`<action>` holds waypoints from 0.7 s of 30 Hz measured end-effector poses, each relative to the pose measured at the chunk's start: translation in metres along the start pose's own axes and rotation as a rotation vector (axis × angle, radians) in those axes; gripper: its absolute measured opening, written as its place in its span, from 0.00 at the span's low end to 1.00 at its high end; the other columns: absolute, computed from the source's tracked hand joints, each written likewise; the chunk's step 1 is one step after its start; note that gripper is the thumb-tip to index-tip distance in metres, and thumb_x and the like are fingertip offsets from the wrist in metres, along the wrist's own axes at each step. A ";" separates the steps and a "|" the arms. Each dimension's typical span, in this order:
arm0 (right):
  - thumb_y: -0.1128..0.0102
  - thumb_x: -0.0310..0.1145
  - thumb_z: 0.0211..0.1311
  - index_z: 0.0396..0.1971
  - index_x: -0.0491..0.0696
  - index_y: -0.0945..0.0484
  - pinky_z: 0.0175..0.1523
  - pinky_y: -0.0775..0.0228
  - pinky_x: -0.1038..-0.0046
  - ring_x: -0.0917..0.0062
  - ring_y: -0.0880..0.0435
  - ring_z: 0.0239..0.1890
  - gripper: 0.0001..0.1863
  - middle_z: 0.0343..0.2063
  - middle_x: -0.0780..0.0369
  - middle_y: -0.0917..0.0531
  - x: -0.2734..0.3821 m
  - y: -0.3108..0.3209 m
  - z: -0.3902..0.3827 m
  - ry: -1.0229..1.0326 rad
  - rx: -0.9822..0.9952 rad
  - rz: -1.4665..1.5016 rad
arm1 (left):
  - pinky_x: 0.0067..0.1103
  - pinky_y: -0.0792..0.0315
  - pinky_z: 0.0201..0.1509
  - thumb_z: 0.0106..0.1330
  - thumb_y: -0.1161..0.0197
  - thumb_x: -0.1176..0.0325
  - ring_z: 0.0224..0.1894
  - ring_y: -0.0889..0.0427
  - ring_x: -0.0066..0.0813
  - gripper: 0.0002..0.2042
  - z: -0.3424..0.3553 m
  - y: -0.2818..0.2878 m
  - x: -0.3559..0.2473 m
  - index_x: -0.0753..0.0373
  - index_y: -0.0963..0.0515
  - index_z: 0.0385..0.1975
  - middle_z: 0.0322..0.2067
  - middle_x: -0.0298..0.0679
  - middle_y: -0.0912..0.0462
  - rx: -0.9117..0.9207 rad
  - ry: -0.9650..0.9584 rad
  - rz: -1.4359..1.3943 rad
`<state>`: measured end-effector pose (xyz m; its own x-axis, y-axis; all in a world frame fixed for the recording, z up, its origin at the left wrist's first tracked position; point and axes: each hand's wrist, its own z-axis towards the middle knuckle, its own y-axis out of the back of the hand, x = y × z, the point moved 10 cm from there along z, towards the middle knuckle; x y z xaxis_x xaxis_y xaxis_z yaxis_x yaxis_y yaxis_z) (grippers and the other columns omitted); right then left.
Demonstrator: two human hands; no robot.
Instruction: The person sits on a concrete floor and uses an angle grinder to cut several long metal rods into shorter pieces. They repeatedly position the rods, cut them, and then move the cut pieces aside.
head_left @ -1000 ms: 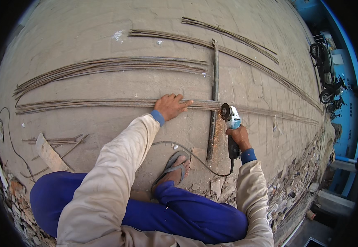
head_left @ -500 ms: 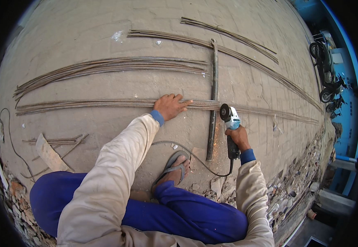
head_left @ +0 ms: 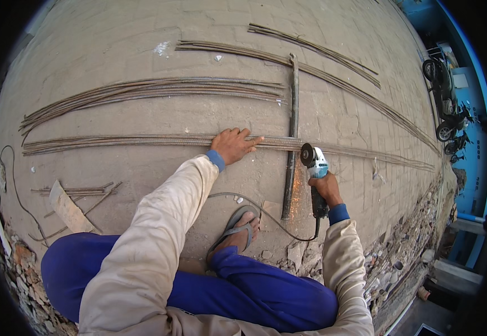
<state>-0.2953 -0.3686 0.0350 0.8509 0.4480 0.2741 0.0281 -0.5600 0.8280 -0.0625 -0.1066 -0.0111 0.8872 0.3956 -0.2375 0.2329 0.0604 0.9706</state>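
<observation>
My right hand [head_left: 326,189] is wrapped round the body of an angle grinder [head_left: 318,162], which has a white and blue head and a black rear. Its dark disc meets a bundle of thin steel rods [head_left: 159,141], just right of a metal pipe [head_left: 294,106] that lies crosswise under them. Orange sparks spray down beside the pipe toward me. To the left of the pipe, my left hand [head_left: 232,145] rests on top of the same bundle, fingers spread and stretched to the right. The exact contact of disc and rods is too small to make out.
More rod bundles [head_left: 142,88] lie farther off on the paved ground. The grinder's cord [head_left: 277,224] loops past my sandalled foot [head_left: 236,229]. Short rods and a flat board piece [head_left: 67,207] lie at left. Rubble [head_left: 391,269] lines the near right; motorcycles [head_left: 447,123] stand far right.
The spark stream beside the pipe has grown brighter and longer. The grinder and both hands keep almost the same places on the rods; the whole view has shifted slightly.
</observation>
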 end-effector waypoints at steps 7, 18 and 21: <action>0.24 0.42 0.43 0.46 0.36 0.15 0.48 0.19 0.62 0.60 0.09 0.40 0.31 0.39 0.49 0.09 -0.006 -0.003 -0.003 -0.036 0.002 0.002 | 0.32 0.17 0.55 0.80 0.44 0.47 0.54 0.16 0.36 0.25 -0.001 0.000 0.000 0.28 0.31 0.75 0.59 0.36 0.20 -0.040 -0.012 0.000; 0.24 0.40 0.43 0.45 0.36 0.16 0.45 0.19 0.62 0.61 0.09 0.37 0.30 0.36 0.50 0.09 0.001 -0.001 -0.001 0.010 -0.011 0.037 | 0.31 0.18 0.56 0.79 0.43 0.47 0.55 0.16 0.34 0.25 -0.001 -0.001 0.000 0.27 0.30 0.75 0.59 0.35 0.20 -0.013 0.003 -0.005; 0.25 0.40 0.42 0.44 0.35 0.16 0.47 0.18 0.61 0.58 0.09 0.39 0.30 0.37 0.47 0.09 0.005 0.002 -0.004 0.020 -0.031 0.029 | 0.31 0.18 0.57 0.79 0.42 0.46 0.55 0.16 0.34 0.26 -0.001 -0.001 0.000 0.27 0.30 0.76 0.60 0.35 0.21 -0.026 0.009 0.003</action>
<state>-0.2926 -0.3643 0.0397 0.8405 0.4458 0.3079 -0.0131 -0.5514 0.8341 -0.0631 -0.1056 -0.0123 0.8844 0.4037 -0.2345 0.2199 0.0828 0.9720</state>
